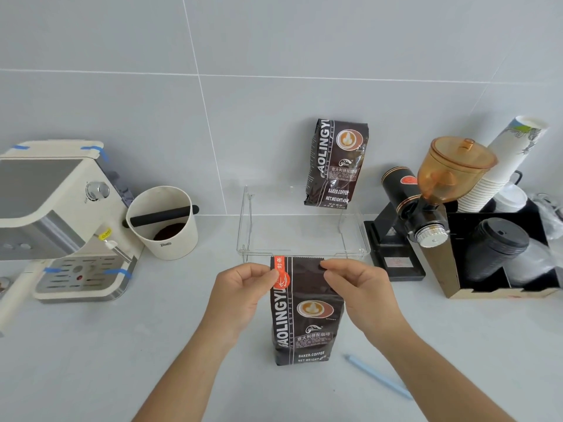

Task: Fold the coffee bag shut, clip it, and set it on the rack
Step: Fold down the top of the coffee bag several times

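A dark brown coffee bag (306, 324) with white lettering and an orange-red label stands upright on the counter in front of me. My left hand (243, 293) pinches its top left corner at the label. My right hand (356, 284) pinches the top right corner. The bag's top edge is flat and upright, just in front of a clear acrylic rack (246, 220). A second, same-looking coffee bag (335, 162) stands on the rack's back right, leaning on the wall. A pale blue sealing clip (377, 376) lies on the counter to the right of the bag.
An espresso machine (58, 220) and a cream knock box (164, 220) with grounds stand at the left. At the right are a black grinder (405, 214) with an amber hopper, and a cardboard organizer (457, 269) with stacked paper cups and black lids. A tiled wall is behind.
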`<state>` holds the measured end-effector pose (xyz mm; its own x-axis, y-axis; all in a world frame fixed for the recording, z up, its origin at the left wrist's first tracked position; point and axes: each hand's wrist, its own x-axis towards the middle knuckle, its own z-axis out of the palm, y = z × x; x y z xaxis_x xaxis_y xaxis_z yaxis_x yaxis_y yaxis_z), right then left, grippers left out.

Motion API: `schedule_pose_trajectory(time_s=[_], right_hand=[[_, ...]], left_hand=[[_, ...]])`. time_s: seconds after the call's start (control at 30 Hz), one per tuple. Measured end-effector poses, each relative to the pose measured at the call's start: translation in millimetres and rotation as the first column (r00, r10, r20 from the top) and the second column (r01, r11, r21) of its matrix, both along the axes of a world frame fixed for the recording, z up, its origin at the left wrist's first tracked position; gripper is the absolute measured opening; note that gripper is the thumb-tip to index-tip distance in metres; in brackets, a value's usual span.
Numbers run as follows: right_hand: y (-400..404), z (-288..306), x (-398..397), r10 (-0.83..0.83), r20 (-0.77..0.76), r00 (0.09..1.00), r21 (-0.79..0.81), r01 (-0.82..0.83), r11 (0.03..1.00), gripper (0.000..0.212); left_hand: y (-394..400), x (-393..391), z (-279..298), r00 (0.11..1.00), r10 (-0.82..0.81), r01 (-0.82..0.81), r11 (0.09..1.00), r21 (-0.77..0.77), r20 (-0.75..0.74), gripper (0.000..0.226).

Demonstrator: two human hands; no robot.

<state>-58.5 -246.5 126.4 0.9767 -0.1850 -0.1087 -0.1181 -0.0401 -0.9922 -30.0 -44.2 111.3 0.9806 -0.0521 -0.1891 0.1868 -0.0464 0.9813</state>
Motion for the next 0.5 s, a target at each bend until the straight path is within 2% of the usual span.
schedule_pose_trajectory(time_s=[0.13, 0.23, 0.3, 0.43, 0.5], right_hand=[[-3.0, -0.2, -1.2, 0.081, 0.046, 0.996, -0.205, -0.070, 0.976, 0.045], [-1.8, 2.0, -2.7, 0.131, 0.112, 0.985, -0.421, -0.072, 0.904, 0.035], [-1.7, 3.8, -3.9, 0.167, 0.161, 0.973, -0.527, -0.059, 0.848, 0.025], [-2.5, 7.3, -6.4, 0.250, 0.228, 0.941, -0.643, -0.047, 0.765, 0.017], [-4.1, 7.7, -7.5, 0.287, 0.242, 0.927, -0.679, -0.050, 0.733, 0.014]], left_hand=[[6.1, 1.9, 9.3, 0.991, -0.057, 0.042, 0.991, 0.127, 0.121, 0.027], [10.3, 1.3, 16.2, 0.942, -0.213, 0.114, 0.930, 0.348, 0.260, 0.041], [12.6, 0.0, 20.3, 0.911, -0.277, 0.111, 0.879, 0.464, 0.306, 0.041], [14.6, -0.5, 25.5, 0.841, -0.389, 0.111, 0.804, 0.584, 0.376, 0.033], [14.2, 0.9, 24.5, 0.799, -0.449, 0.113, 0.767, 0.632, 0.401, 0.021]])
